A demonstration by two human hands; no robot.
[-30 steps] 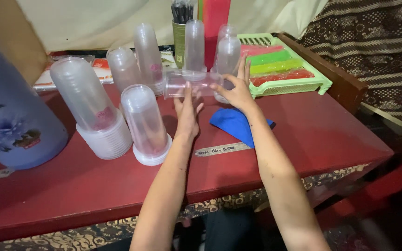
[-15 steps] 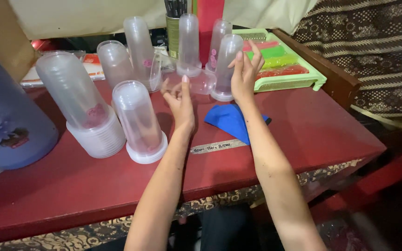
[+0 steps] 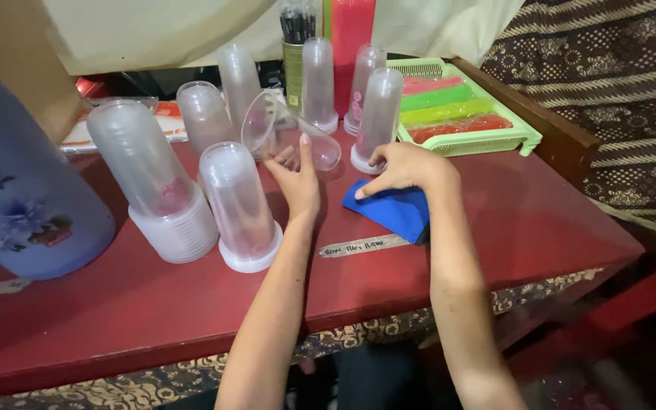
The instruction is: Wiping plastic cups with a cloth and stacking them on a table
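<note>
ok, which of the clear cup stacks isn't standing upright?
The tipped stack at the left hand, lying on its side with open mouths showing. All others stand mouth-down.

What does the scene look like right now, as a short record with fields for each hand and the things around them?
left hand: open, fingers up, beside two loose clear cups lying tilted on the table
right hand: palm down, on a blue cloth, fingertips near the base of a cup stack
surface: red table
nearby: upturned stacks of clear cups; green tray of coloured strips; large blue floral container
</note>
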